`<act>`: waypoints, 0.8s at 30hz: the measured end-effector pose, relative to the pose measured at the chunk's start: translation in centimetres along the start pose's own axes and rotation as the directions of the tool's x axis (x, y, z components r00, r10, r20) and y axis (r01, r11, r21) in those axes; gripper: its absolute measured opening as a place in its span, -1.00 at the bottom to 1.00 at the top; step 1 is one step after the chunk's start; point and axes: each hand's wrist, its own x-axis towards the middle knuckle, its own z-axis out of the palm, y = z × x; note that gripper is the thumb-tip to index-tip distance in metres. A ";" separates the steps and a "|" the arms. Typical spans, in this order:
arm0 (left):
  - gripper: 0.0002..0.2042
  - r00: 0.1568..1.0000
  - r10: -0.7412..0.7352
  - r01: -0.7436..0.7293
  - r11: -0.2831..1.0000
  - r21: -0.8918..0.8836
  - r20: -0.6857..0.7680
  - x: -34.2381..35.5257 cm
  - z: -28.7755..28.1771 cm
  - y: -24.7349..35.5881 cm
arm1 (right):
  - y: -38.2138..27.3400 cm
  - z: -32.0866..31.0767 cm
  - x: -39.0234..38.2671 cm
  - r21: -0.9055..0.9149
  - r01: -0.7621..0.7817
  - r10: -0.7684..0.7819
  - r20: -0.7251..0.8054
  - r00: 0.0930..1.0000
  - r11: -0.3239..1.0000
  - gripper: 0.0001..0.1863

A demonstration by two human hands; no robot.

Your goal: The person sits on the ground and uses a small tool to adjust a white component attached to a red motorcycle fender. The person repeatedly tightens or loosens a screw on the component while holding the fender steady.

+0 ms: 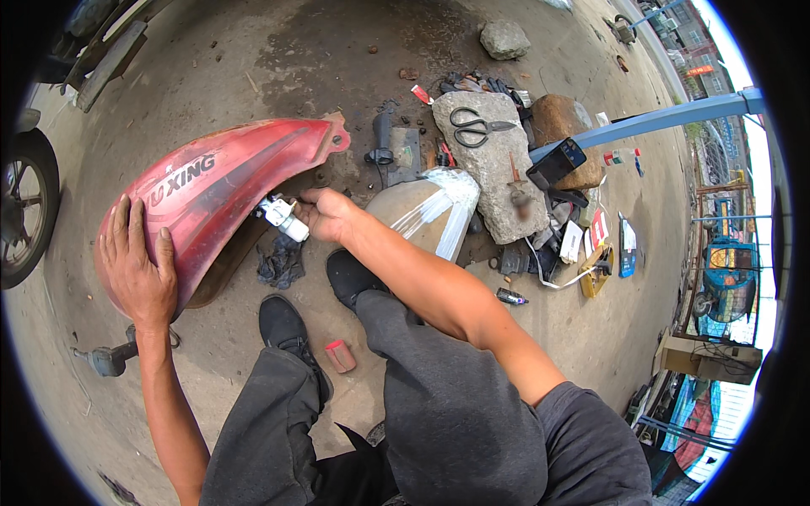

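Observation:
A red motorcycle fuel tank (221, 173) lies tilted on the ground in front of me to the left. My left hand (142, 257) rests flat on its near end, fingers stretched out. At the tank's lower edge sits a white plastic fitting (287, 221) with a cylindrical end and some metal-looking parts. My right hand (325, 215) is closed at this fitting, thumb and fingers pinched on its side; the exact grip is partly hidden by the fingers. A crumpled dark plastic bag (280, 260) lies below the fitting.
Black-handled scissors (477, 126) lie on a large stone slab (494, 164). A phone (557, 164) stands by a blue pole (666, 116). Nearby are a plastic-wrapped rounded object (422, 215), a red cylinder (340, 356), a yellow box (596, 271) and a wheel (29, 207).

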 end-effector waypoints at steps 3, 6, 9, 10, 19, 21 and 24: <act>-0.52 1.000 0.001 -0.001 1.000 -0.010 0.000 0.0 -0.1 0.0 | 0.1 -0.1 -0.2 0.009 0.058 -0.058 0.003 0.998 0.998 -0.84; -0.52 1.000 -0.001 0.001 1.000 -0.013 -0.002 -0.1 0.0 -0.1 | -0.5 0.3 -1.4 -0.042 0.185 -0.188 -0.062 0.980 0.982 -0.84; -0.52 1.000 -0.012 0.012 1.000 -0.010 0.005 -0.1 -0.1 0.0 | -1.2 1.1 -2.9 -0.149 0.308 -0.317 -0.041 0.947 0.940 -0.85; -0.51 1.000 -0.017 0.017 1.000 -0.017 0.011 0.0 -0.2 0.1 | -1.3 1.4 -3.4 -0.179 0.345 -0.352 -0.009 0.936 0.921 -0.85; -0.51 1.000 -0.009 0.009 1.000 -0.008 0.005 0.0 -0.1 0.1 | -1.4 3.4 -6.0 -0.313 0.586 -0.563 0.170 0.809 0.748 -0.79; -0.52 1.000 -0.007 0.007 1.000 -0.001 -0.001 -0.1 -0.1 0.1 | -1.1 3.6 -6.3 -0.322 0.611 -0.586 0.182 0.789 0.723 -0.78; -0.52 1.000 -0.007 0.007 1.000 0.001 -0.001 -0.1 -0.1 0.1 | -0.8 3.5 -6.3 -0.335 0.608 -0.585 0.178 0.791 0.720 -0.78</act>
